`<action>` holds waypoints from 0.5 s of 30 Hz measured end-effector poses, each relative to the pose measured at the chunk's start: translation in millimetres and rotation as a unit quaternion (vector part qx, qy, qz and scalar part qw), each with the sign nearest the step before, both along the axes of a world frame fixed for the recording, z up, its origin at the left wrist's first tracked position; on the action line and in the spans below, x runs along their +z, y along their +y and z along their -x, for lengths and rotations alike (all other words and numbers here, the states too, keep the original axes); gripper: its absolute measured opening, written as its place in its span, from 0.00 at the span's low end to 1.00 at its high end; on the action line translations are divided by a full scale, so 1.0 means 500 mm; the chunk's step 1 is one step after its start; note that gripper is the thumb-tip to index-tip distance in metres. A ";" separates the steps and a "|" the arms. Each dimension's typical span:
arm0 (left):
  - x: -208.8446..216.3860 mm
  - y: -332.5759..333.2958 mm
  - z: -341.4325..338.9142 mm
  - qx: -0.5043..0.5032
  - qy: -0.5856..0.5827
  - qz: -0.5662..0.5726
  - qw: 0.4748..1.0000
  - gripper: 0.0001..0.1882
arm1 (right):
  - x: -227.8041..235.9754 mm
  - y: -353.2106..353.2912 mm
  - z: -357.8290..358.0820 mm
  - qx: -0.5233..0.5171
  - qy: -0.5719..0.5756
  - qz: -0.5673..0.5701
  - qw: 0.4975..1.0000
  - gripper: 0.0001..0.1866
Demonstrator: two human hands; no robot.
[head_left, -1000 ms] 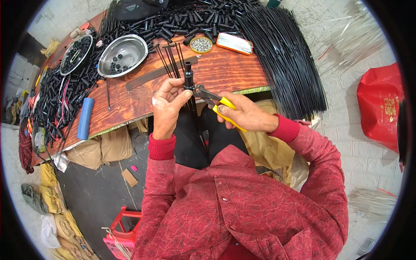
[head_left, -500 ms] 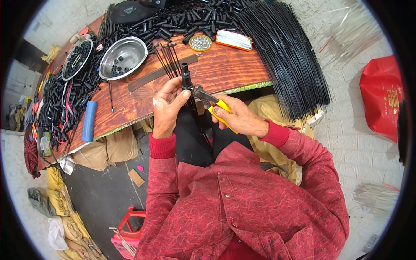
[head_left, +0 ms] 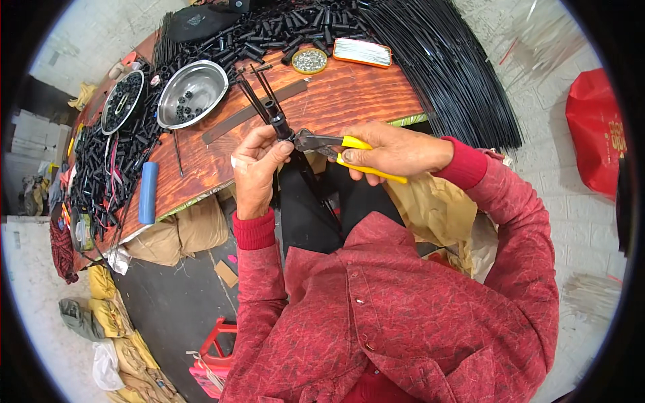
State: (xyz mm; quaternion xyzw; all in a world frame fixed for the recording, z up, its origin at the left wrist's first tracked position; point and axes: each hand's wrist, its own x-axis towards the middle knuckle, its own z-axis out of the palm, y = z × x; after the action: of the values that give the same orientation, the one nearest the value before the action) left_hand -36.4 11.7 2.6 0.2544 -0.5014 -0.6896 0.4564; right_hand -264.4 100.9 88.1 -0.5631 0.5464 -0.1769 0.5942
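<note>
My left hand (head_left: 259, 161) is closed around a black tubular fitting (head_left: 278, 125) with thin black rods, which looks like part of an umbrella frame. Some rods fan out above the fingers, and the rest run down over my lap. In my right hand (head_left: 393, 154) are yellow-handled pliers (head_left: 321, 142), handles spread apart. Their dark jaws meet the side of the fitting, right by my left thumb. What lies between the jaws is too small to make out. A strip of white tape is on my left hand.
Along the wooden table (head_left: 336, 94) lie a flat dark bar (head_left: 255, 111), a metal bowl (head_left: 195, 94) with small black parts, a round dish (head_left: 310, 61) of small metal pieces, a tray of wires (head_left: 362, 52) and a blue cylinder (head_left: 148, 193). Long black rods (head_left: 457, 74) overhang the right edge.
The plier handles have spread wider, and my right hand has shifted right. The fitting's top has tilted away and to the left. The whole view has shifted slightly.
</note>
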 end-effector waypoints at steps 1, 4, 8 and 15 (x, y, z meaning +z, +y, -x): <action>-0.001 0.002 0.003 -0.001 -0.001 0.000 1.000 0.14 | 0.002 0.000 0.001 -0.001 -0.001 0.000 1.000 0.14; -0.002 0.008 0.016 0.022 -0.005 0.017 1.000 0.14 | 0.001 0.001 0.008 -0.003 0.075 0.071 0.995 0.11; -0.006 0.018 0.026 0.068 0.002 0.048 0.997 0.14 | -0.036 0.007 0.008 0.036 0.392 0.422 0.817 0.15; -0.001 0.008 0.039 0.026 0.005 0.070 0.997 0.13 | -0.035 -0.005 0.023 0.026 0.122 0.120 0.985 0.27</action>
State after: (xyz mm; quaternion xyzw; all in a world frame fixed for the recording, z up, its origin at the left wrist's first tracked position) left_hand -55.7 16.0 2.1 0.2312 -0.5395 -0.6417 0.4936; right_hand -276.0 98.2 70.5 -0.6615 0.5749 -0.1553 0.4558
